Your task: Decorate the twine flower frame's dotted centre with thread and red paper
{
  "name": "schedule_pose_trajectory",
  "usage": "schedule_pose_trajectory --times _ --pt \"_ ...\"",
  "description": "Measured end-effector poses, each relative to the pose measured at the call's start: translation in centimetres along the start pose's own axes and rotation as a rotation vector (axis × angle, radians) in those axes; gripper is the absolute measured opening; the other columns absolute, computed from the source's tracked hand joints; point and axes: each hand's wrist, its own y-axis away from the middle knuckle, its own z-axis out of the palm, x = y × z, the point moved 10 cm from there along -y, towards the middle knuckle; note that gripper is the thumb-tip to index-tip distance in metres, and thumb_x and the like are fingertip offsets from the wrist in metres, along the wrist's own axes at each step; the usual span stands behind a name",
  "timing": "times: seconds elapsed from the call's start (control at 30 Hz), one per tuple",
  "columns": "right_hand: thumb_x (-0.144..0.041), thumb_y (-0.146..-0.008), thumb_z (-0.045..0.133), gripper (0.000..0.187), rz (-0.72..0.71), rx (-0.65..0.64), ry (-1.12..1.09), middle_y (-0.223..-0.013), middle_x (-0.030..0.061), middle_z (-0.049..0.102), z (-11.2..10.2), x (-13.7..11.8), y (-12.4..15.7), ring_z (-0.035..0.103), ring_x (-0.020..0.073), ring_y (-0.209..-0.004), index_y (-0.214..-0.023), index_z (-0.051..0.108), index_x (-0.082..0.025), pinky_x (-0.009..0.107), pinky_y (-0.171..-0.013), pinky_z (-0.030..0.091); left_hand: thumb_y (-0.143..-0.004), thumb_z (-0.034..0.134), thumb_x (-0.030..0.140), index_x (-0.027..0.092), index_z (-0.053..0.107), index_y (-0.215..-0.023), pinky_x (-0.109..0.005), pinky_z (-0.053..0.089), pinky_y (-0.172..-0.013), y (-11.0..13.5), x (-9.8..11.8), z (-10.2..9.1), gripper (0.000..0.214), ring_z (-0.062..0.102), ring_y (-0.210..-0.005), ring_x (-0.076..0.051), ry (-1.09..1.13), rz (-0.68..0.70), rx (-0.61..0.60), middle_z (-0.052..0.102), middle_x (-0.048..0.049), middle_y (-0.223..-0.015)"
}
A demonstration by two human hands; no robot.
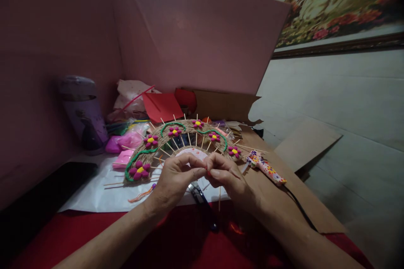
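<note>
My left hand (175, 178) and my right hand (227, 175) meet fingertip to fingertip just in front of a woven twine arch (186, 128). Both are pinched together on a tiny piece that I cannot make out. The arch is stuck with wooden skewers and carries several magenta clay flowers (139, 170) with yellow centres and a green clay vine (139, 154). It lies on a white sheet (94, 193).
A glue gun (265, 167) with a patterned body lies right of the arch, its black cord trailing toward me. Black scissors (202, 199) lie under my hands. A purple tumbler (84, 113), pink clay bags (126, 141), red paper (162, 107) and cardboard stand behind.
</note>
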Motion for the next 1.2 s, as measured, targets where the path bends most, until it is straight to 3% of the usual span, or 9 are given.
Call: schedule_pose_trajectory --times 0.23,0.4,0.63,0.83,1.1,1.2 --pt "-0.025 -0.072 0.052 0.007 0.050 -0.079 -0.103 -0.061 -0.0055 0.036 0.8 0.0 -0.1 0.029 0.0091 -0.053 -0.074 0.047 -0.019 0.022 -0.048 0.023 -0.070 0.068 0.027 0.016 0.063 -0.066 -0.031 0.047 -0.063 0.0 0.3 0.7 0.013 0.057 -0.066 -0.017 -0.070 0.008 -0.084 0.063 -0.0040 -0.066" --pt "-0.025 -0.071 0.052 0.008 0.014 -0.062 -0.146 -0.056 -0.0063 0.035 0.7 -0.2 -0.3 0.030 0.0087 -0.050 -0.072 0.047 -0.019 0.022 -0.046 0.022 -0.072 0.066 0.030 0.016 0.060 -0.065 -0.030 0.044 -0.065 0.2 0.7 0.8 0.017 0.054 -0.068 -0.015 -0.154 0.046 -0.108 0.059 -0.0023 -0.067" --pt "-0.024 -0.075 0.052 0.005 -0.014 -0.004 -0.055 -0.058 -0.0061 0.040 0.0 -0.4 -0.3 0.034 0.0083 -0.051 -0.078 0.052 -0.019 0.022 -0.047 0.026 -0.072 0.065 0.029 0.016 0.057 -0.062 -0.031 0.041 -0.068 -0.1 1.0 0.2 0.019 0.052 -0.069 -0.016 -0.291 0.104 -0.020 0.057 -0.0022 -0.066" --pt "-0.029 -0.078 0.056 0.012 -0.058 0.136 0.071 -0.066 -0.0029 0.050 -0.9 -0.8 -0.3 0.037 0.0079 -0.053 -0.080 0.057 -0.017 0.022 -0.048 0.028 -0.073 0.063 0.029 0.016 0.057 -0.063 -0.031 0.042 -0.068 -0.2 1.1 -0.6 0.017 0.053 -0.071 -0.016 -0.332 0.120 0.048 0.059 -0.0030 -0.069" --pt "-0.033 -0.079 0.060 0.018 -0.065 0.167 0.158 -0.060 -0.0043 0.045 -1.0 -1.2 -0.6 0.036 0.0080 -0.053 -0.071 0.056 -0.017 0.022 -0.047 0.028 -0.075 0.062 0.025 0.017 0.058 -0.064 -0.029 0.041 -0.064 -0.2 1.4 -0.8 0.015 0.051 -0.066 -0.014 -0.409 0.159 0.066 0.058 -0.0009 -0.067" --pt "-0.034 -0.078 0.061 0.019 -0.057 0.177 0.131 -0.057 -0.0049 0.043 -1.1 -1.2 -0.6 0.034 0.0076 -0.050 -0.070 0.056 -0.017 0.022 -0.045 0.026 -0.076 0.063 0.024 0.017 0.062 -0.073 -0.030 0.043 -0.067 0.1 1.7 -0.8 0.007 0.054 -0.070 -0.014 -0.366 0.211 0.068 0.061 -0.0013 -0.073"
